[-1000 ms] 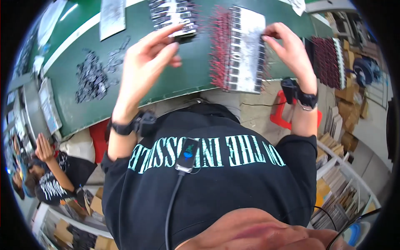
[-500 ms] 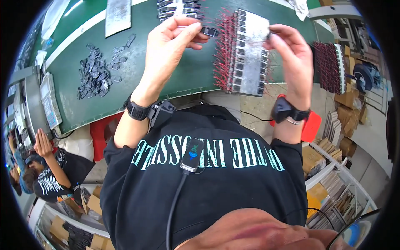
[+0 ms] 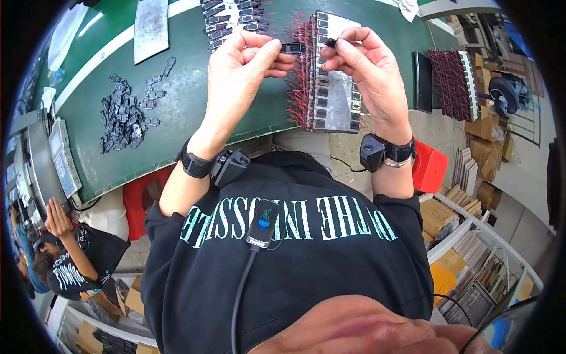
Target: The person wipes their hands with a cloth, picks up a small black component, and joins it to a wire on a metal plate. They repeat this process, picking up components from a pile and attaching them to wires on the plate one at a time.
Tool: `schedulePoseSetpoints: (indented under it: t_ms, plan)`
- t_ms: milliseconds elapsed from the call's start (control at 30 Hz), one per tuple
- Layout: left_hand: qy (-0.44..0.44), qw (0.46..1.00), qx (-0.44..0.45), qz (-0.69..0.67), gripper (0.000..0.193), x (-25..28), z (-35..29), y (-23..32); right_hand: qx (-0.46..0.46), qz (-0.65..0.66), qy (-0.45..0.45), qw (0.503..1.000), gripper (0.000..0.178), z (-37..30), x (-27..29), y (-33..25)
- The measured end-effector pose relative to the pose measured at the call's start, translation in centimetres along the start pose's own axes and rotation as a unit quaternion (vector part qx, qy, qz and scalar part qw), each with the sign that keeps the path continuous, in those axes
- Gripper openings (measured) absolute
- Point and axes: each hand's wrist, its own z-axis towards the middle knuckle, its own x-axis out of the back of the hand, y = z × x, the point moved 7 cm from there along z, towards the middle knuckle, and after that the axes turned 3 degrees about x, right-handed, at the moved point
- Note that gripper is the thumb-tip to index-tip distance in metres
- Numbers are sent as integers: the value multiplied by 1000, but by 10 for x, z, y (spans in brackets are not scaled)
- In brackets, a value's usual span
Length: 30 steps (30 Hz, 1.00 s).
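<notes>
My left hand (image 3: 250,62) pinches a small black rectangular plastic housing (image 3: 291,48) between thumb and fingertips. Just to its right, my right hand (image 3: 368,62) holds a small dark piece (image 3: 331,42) at its fingertips; its exact kind is too small to make out. The two held pieces are apart. Below and between the hands stands a grey metal plate (image 3: 339,112) edged with rows of small black rectangular parts. Thin red wires (image 3: 299,88) bristle from its left side. Part of that plate is hidden behind my right hand.
A heap of black housings (image 3: 124,118) lies on the green table (image 3: 183,112) at left. A bare metal plate (image 3: 151,29) lies far left. More wired parts (image 3: 250,15) sit at the back, another wired rack (image 3: 453,85) at right. A co-worker's hand (image 3: 58,219) shows at lower left.
My right hand has moved left from the plate's right edge toward my left hand, with a small dark piece at its fingertips. The left hand keeps its housing, now held level.
</notes>
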Motion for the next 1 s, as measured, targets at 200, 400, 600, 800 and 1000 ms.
schedulePoseSetpoints:
  t_ms: [200, 400, 600, 800, 1000]
  plan:
    - [8, 1000, 13, 10, 18, -3, 0, -5, 9, -58, -1, 998, 19, -2, -13, 0]
    - [2, 1000, 6, 6, 20, -6, -3, -6, 32, -182, 32, 982, 16, 0, -22, 2]
    - [-2, 1000, 14, -12, 20, -6, -2, -7, 37, -248, 40, 967, 15, 0, -21, 4]
    - [-5, 1000, 8, -4, 19, -7, -2, -6, 41, -233, 34, 971, 14, 3, -23, 6]
    - [-16, 1000, 16, 16, 18, -7, -3, -7, 23, -248, -3, 968, 15, 8, -21, 10]
